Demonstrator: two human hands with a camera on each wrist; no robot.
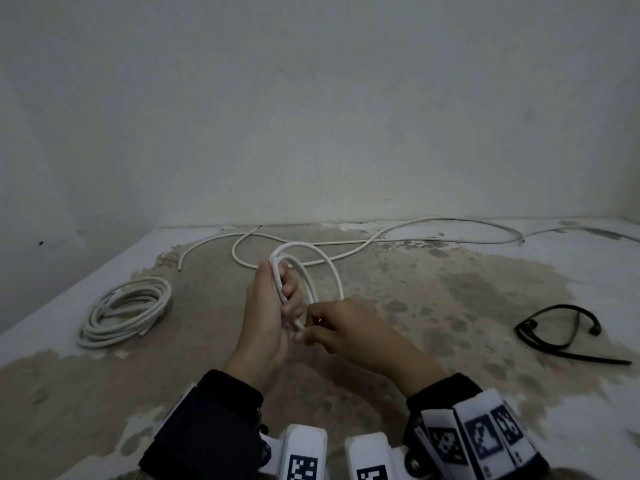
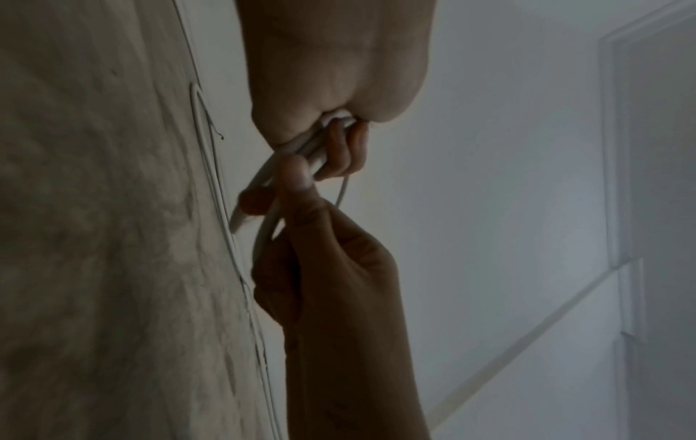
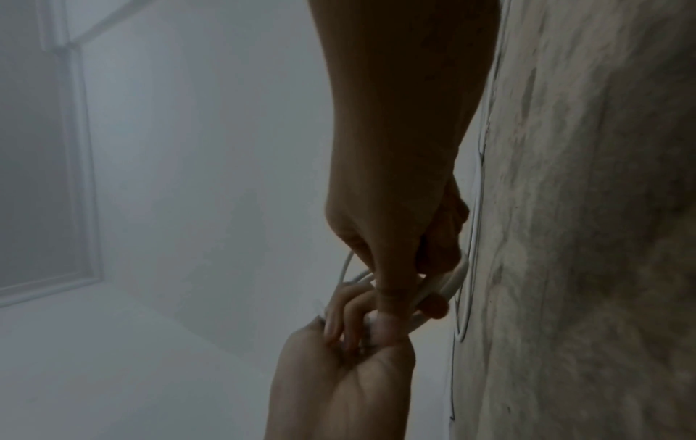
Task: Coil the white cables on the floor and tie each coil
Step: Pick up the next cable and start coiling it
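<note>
I hold up a few loops of white cable [image 1: 308, 286] above the floor. My left hand [image 1: 284, 299] grips one side of the loops, fingers curled round the strands [image 2: 238, 223]. My right hand [image 1: 304, 332] pinches the cable at the bottom of the loops between thumb and forefinger, touching the left hand. The right wrist view shows the same pinch [image 3: 414, 303] just above the left hand's fingers [image 3: 339, 321]. The cable's loose length [image 1: 450, 220] trails across the floor by the back wall. A wound coil of white cable [image 1: 114, 336] lies on the floor to the left.
A black cable [image 1: 561, 307] lies loosely looped on the floor at the right. Another white cable stretch [image 1: 207, 242] curves near the back left. The floor [image 1: 433, 306] is stained concrete, bounded by pale walls behind and at the left.
</note>
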